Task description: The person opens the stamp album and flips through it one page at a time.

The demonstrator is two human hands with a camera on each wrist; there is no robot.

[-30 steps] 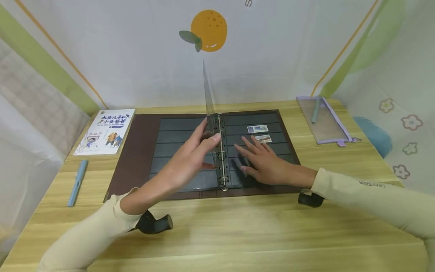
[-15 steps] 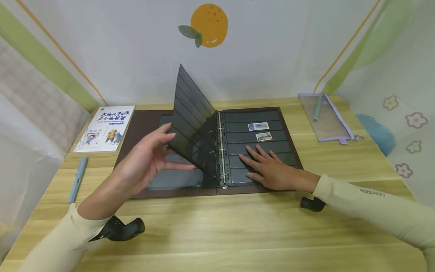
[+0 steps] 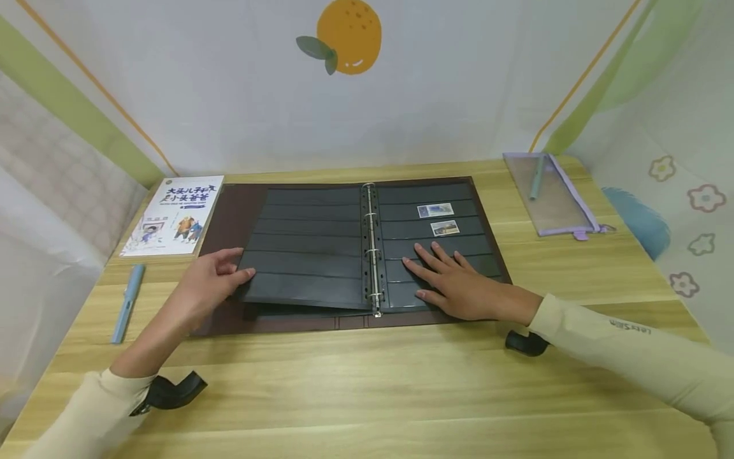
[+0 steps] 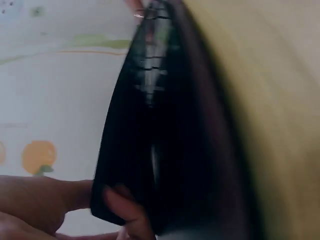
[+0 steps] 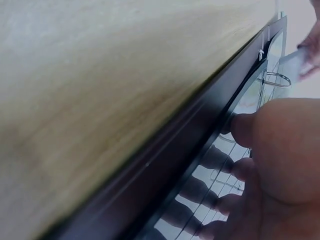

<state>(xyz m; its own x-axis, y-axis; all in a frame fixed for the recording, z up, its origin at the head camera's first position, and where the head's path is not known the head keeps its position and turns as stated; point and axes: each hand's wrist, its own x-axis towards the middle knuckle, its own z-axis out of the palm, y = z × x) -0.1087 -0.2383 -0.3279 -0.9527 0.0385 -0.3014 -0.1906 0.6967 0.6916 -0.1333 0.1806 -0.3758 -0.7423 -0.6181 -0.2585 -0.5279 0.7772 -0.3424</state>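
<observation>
A stamp album [image 3: 229,197] with a brown cover and metal rings lies open on the table. My left hand [image 3: 209,284] pinches the outer edge of a black stock page [image 3: 309,245] between thumb and fingers; the page's near-left corner is slightly raised off the sheet below. In the left wrist view the thumb and fingers [image 4: 127,210] lie on either side of that page. My right hand [image 3: 459,287] rests with fingers spread on the right-hand page [image 3: 401,197], just below two stamps, an upper stamp [image 3: 435,210] and a lower stamp [image 3: 445,228].
A white booklet [image 3: 172,217] lies left of the album, with a blue pen [image 3: 127,303] in front of it. At the back right is a mesh zip pouch [image 3: 559,210] with a pen [image 3: 536,178] on or in it. A curtain [image 3: 258,115] hangs behind the table.
My left hand has swung the black page over from upright at the rings to nearly flat on the left side. My right hand has slid slightly toward me, uncovering the lower stamp.
</observation>
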